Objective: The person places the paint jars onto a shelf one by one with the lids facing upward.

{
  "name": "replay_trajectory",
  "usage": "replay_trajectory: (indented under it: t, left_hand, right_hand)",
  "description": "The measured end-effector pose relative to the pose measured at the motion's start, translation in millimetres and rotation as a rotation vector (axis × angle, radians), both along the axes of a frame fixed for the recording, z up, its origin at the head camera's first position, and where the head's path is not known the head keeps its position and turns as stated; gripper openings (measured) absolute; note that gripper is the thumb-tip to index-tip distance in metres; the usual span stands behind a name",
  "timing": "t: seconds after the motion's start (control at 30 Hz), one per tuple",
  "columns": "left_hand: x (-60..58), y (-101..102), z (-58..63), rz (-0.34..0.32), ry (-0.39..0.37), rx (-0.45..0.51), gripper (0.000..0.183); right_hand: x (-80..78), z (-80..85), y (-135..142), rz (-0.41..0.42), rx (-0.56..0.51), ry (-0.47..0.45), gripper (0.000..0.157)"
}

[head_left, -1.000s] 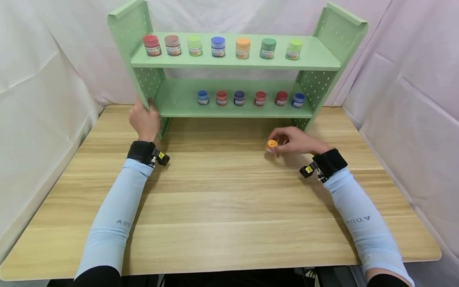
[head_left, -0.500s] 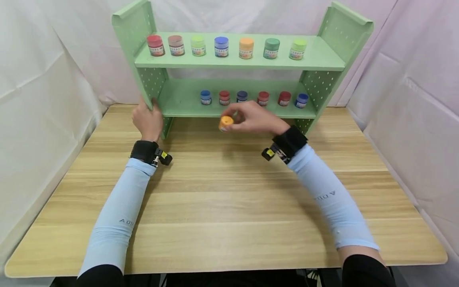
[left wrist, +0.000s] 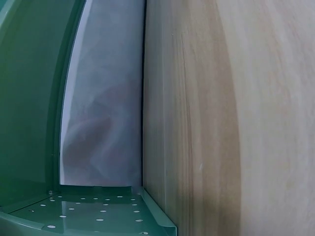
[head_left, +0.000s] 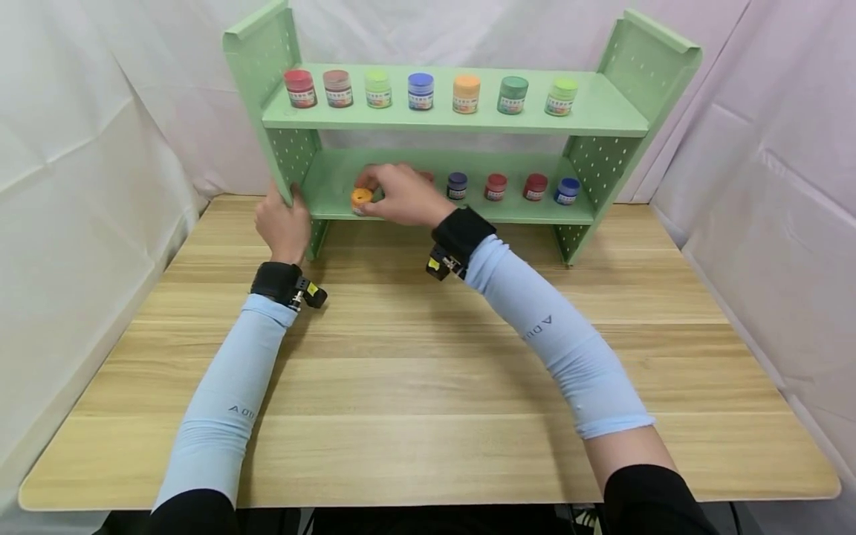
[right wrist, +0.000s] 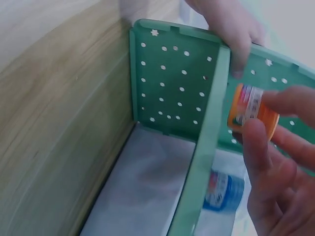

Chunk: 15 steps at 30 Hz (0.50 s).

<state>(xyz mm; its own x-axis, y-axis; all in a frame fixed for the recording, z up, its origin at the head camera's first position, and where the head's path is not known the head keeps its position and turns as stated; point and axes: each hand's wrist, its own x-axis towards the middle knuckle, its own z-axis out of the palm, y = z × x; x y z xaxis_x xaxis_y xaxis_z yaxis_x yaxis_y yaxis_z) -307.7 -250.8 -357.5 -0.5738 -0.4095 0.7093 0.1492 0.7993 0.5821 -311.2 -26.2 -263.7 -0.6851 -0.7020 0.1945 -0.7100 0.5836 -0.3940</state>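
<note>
My right hand [head_left: 404, 195] pinches a small orange paint jar [head_left: 361, 198] between thumb and fingers at the left part of the lower shelf. In the right wrist view the orange jar is tilted, its label showing; I cannot tell whether it touches the board. A blue paint jar [right wrist: 224, 191] stands close by, hidden behind my right hand in the head view. With my left hand [head_left: 284, 227] I grip the left side panel of the green two-tier shelf rack [head_left: 455, 128], thumb inside the panel. The left wrist view shows the rack's perforated side panel [left wrist: 83, 211] but no hand.
On the upper board stand several larger paint jars, among them a red one [head_left: 300, 89] and an orange one [head_left: 466, 94]. Right of my right hand, small jars, including a dark blue one [head_left: 458, 186], line the lower board. The rack stands on a wooden table [head_left: 401, 371].
My right hand has lifted the orange jar off the table and carried it left and back to the lower shelf. My left hand keeps its grip on the side panel.
</note>
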Motion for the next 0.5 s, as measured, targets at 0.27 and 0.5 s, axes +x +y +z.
replay_trajectory:
  t: [0.27, 0.5]
  left_hand:
    - [-2.3, 0, -2.7, 0.005, -0.005, 0.0, 0.027]
    - [-1.6, -2, -1.7, -0.003, -0.003, 0.006, 0.028]
  right_hand:
    - [-10.0, -0.3, -22, -0.084, -0.008, -0.073, 0.039]
    - [-21.1, 7.6, -30, -0.147, 0.094, 0.049, 0.04]
